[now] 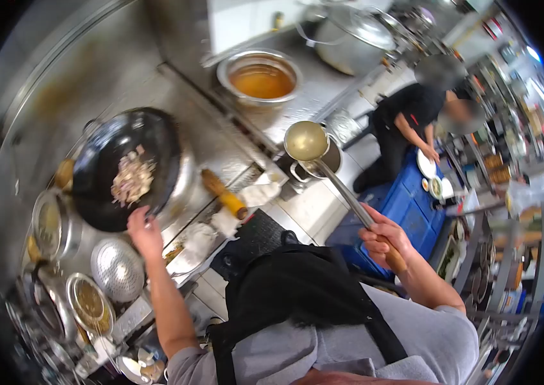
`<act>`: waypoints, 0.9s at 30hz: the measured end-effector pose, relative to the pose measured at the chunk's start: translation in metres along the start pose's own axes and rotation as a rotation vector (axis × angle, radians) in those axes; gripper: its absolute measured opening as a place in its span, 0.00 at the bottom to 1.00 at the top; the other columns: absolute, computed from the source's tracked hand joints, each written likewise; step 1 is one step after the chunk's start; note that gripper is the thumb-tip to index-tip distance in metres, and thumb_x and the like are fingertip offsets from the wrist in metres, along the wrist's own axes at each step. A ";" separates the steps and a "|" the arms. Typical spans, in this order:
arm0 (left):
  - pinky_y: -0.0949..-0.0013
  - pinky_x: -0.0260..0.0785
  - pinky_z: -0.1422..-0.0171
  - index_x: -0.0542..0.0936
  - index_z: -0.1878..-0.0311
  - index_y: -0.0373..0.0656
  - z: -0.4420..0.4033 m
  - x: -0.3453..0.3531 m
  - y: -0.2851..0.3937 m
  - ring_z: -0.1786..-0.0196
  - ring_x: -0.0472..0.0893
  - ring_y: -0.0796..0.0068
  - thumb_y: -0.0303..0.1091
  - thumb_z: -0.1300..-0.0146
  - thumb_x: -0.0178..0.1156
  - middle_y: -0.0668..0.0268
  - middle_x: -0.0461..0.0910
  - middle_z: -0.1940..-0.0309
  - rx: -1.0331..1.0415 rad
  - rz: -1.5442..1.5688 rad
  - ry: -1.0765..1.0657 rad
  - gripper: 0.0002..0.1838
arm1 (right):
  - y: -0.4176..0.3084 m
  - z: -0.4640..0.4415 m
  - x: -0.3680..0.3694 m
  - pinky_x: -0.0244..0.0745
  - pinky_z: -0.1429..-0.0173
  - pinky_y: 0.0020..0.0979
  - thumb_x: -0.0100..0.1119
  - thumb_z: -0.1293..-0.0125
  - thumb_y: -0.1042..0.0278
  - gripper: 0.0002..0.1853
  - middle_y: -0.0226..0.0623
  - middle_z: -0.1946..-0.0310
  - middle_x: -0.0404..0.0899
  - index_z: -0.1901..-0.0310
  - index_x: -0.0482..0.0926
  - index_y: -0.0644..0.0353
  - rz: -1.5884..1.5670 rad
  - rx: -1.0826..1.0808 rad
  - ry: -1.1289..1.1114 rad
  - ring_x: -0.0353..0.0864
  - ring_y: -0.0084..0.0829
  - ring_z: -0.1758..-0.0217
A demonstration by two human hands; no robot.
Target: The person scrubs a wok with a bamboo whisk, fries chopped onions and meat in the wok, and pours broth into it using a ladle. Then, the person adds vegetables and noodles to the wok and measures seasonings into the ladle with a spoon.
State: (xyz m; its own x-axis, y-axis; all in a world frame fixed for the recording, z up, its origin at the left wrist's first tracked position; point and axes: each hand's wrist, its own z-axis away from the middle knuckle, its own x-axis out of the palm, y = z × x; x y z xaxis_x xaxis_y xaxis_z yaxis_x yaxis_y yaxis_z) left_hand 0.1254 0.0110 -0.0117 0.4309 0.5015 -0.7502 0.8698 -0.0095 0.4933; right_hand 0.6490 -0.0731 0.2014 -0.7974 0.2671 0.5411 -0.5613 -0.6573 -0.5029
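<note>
My right hand [384, 239] is wrapped round the wooden handle of a long metal ladle [349, 192]. Pale yellowish liquid fills the ladle's bowl, which is over a small metal pot [331, 160]. On the left, a black wok [95, 186] holds chopped, pale and pinkish pieces of food [134, 178]. My left hand [145, 234] is at the wok's near rim with its fingers curled, and it seems to grip the edge there. The exact hold is partly hidden.
A metal bowl of orange-brown liquid [260, 61] and a large lidded pot [352, 38] stand at the back. A yellow-handled brush [224, 194] and white cloths lie on the stove edge. Strainers [118, 269] sit at left. A co-worker [406, 115] leans over blue containers [381, 215].
</note>
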 end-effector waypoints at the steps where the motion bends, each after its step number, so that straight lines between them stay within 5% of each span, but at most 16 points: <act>1: 0.54 0.65 0.39 0.79 0.51 0.42 0.002 0.001 -0.008 0.45 0.75 0.52 0.23 0.45 0.59 0.55 0.78 0.51 0.003 0.045 -0.014 0.16 | 0.004 -0.001 0.020 0.59 0.81 0.22 0.46 0.30 0.74 0.34 0.33 0.71 0.66 0.24 0.52 0.43 0.015 0.025 -0.032 0.61 0.17 0.84; 6: 0.52 0.67 0.44 0.79 0.55 0.45 0.013 -0.010 -0.008 0.49 0.75 0.53 0.25 0.49 0.61 0.58 0.76 0.54 -0.014 0.080 0.030 0.15 | 0.034 -0.035 0.096 0.69 0.82 0.23 0.45 0.28 0.73 0.34 0.33 0.69 0.62 0.23 0.50 0.44 -0.178 0.226 -0.445 0.65 0.17 0.84; 12: 0.51 0.67 0.40 0.77 0.54 0.44 0.028 -0.023 0.005 0.45 0.74 0.53 0.24 0.52 0.63 0.59 0.73 0.47 -0.007 0.021 0.009 0.18 | 0.099 -0.126 0.156 0.64 0.83 0.19 0.45 0.26 0.72 0.29 0.29 0.69 0.61 0.26 0.54 0.53 -0.222 0.376 -0.662 0.65 0.12 0.84; 15: 0.52 0.67 0.37 0.77 0.52 0.43 0.037 -0.030 0.009 0.43 0.74 0.52 0.25 0.51 0.63 0.58 0.71 0.43 -0.008 0.005 -0.025 0.20 | 0.112 -0.183 0.190 0.63 0.81 0.20 0.53 0.31 0.67 0.36 0.26 0.74 0.64 0.24 0.51 0.49 0.168 0.382 -0.713 0.63 0.14 0.83; 18: 0.53 0.68 0.37 0.76 0.49 0.42 0.038 -0.038 0.005 0.43 0.74 0.50 0.26 0.49 0.63 0.57 0.72 0.43 0.009 0.009 -0.070 0.20 | 0.146 -0.255 0.170 0.72 0.74 0.36 0.50 0.34 0.70 0.40 0.40 0.75 0.75 0.23 0.43 0.46 1.274 -0.210 -0.620 0.75 0.32 0.79; 21: 0.53 0.67 0.37 0.76 0.49 0.42 0.024 -0.041 0.008 0.44 0.75 0.50 0.28 0.47 0.63 0.57 0.74 0.46 -0.048 0.000 -0.137 0.20 | 0.126 -0.295 0.123 0.73 0.55 0.55 0.48 0.34 0.67 0.43 0.65 0.65 0.80 0.23 0.37 0.35 2.059 -0.657 -0.336 0.81 0.61 0.62; 27: 0.52 0.71 0.46 0.77 0.51 0.45 -0.002 -0.010 0.005 0.54 0.80 0.50 0.31 0.40 0.58 0.54 0.81 0.59 -0.014 0.045 -0.137 0.13 | 0.085 -0.257 0.089 0.73 0.55 0.54 0.50 0.37 0.71 0.43 0.60 0.65 0.81 0.23 0.44 0.33 2.156 -0.608 -0.120 0.81 0.58 0.61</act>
State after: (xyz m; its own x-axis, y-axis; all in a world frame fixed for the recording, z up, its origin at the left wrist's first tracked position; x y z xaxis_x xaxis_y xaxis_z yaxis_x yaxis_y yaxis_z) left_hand 0.1256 0.0074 -0.0011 0.4989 0.3776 -0.7801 0.8460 -0.0167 0.5330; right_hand 0.4735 0.0754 0.0333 -0.1177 -0.3754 -0.9193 0.8626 0.4201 -0.2820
